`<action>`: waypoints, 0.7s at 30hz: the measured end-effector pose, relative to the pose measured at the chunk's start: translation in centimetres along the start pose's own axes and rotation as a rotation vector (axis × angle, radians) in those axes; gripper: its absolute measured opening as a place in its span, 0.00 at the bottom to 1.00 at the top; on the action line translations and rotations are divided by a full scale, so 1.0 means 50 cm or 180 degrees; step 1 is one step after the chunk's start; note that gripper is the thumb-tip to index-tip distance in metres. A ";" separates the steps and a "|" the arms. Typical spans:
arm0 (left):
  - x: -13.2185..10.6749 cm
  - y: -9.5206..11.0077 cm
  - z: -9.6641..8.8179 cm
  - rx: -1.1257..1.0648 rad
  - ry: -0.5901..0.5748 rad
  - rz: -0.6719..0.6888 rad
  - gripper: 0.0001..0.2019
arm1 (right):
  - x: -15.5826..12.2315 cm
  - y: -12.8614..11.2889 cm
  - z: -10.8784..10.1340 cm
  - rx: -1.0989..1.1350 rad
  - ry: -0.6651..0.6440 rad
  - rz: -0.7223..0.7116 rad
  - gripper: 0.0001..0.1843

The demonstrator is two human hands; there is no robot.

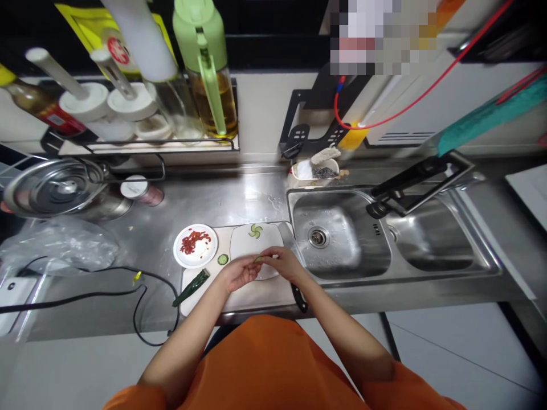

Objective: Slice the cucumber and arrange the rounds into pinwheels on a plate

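Over the near part of a white squarish plate (239, 242), my left hand (243, 273) and my right hand (282, 264) meet. Their fingertips are closed on a small green piece that looks like a cucumber slice (258, 259). Several thin cucumber slices (255, 230) lie in a pinwheel at the far side of the plate. The plate rests on a pale cutting board (248, 300). Left of it are a round cucumber slice (223, 259) and a dark green cucumber piece (191, 288). A knife's black handle (299, 298) shows by my right forearm; its blade is partly hidden.
A round white plate (179, 250) with chopped red bits stands at the board's far left corner. To the right is a double steel sink (342, 233) with a black faucet (401, 185). A black cable (166, 280) and plastic bag (64, 242) lie left; a seasoning rack (149, 147) stands behind.
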State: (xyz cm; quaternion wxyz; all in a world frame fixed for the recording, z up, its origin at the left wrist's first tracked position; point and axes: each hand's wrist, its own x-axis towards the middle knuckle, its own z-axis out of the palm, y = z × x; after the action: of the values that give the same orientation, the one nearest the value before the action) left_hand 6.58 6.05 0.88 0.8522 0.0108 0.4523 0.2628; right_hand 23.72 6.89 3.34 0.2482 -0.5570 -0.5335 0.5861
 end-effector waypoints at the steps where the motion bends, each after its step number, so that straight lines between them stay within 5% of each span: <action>1: 0.001 0.002 0.002 0.0040 -0.0036 0.0064 0.08 | 0.001 0.001 -0.004 0.0036 -0.0003 -0.0013 0.12; 4: 0.008 0.009 0.008 0.0268 0.0003 0.0279 0.13 | 0.008 0.008 -0.018 0.0089 0.0008 -0.0020 0.12; 11: 0.052 0.013 0.039 0.1567 0.0720 0.1101 0.12 | 0.036 0.033 -0.066 -0.0329 0.0271 0.0194 0.11; 21: 0.082 0.006 0.077 0.4228 0.1422 0.1819 0.05 | 0.067 0.036 -0.086 -0.2390 0.0446 0.0223 0.05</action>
State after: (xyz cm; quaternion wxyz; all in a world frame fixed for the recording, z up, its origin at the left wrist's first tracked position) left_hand 11.31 9.05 0.11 0.4533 0.5854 0.6571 0.1417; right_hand 27.37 10.82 1.22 0.0426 -0.6657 -0.6735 0.3186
